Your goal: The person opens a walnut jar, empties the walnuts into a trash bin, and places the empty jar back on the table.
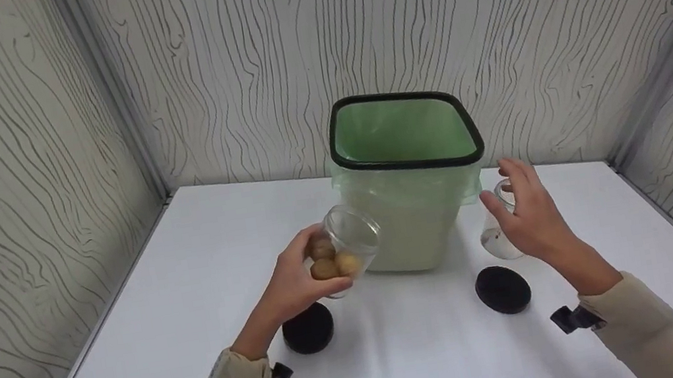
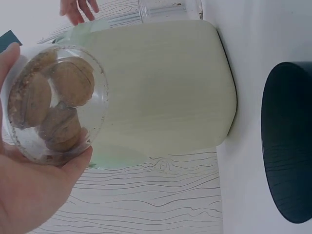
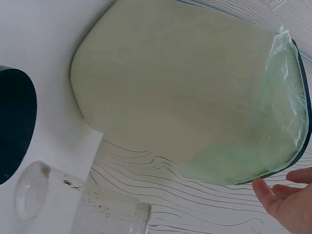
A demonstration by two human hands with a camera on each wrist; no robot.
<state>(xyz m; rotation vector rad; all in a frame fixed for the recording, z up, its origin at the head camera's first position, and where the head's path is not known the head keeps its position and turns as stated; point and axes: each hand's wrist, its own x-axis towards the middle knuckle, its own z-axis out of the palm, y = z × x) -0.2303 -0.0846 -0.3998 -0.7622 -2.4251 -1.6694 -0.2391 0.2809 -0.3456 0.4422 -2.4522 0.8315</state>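
Note:
My left hand (image 1: 294, 282) grips a clear jar (image 1: 357, 231) above the table, its open mouth tilted up and toward the bin. Several walnuts (image 1: 324, 268) lie inside, seen through the base in the left wrist view. My right hand (image 1: 535, 216), fingers spread and slightly bent, holds nothing. It hovers over a second clear jar (image 1: 499, 244), which stands beside the bin with brown specks inside. The right wrist view shows that jar (image 3: 109, 204) apart from the fingers. Between the hands, farther back, stands a pale bin (image 1: 408, 225) with a green liner (image 1: 394, 130) and black rim.
Two round black lids lie on the white table (image 1: 205, 248): the left lid (image 1: 309, 328) near my left wrist, the right lid (image 1: 503, 289) in front of the second jar. Wood-patterned walls (image 1: 225, 65) enclose the table at the back and sides.

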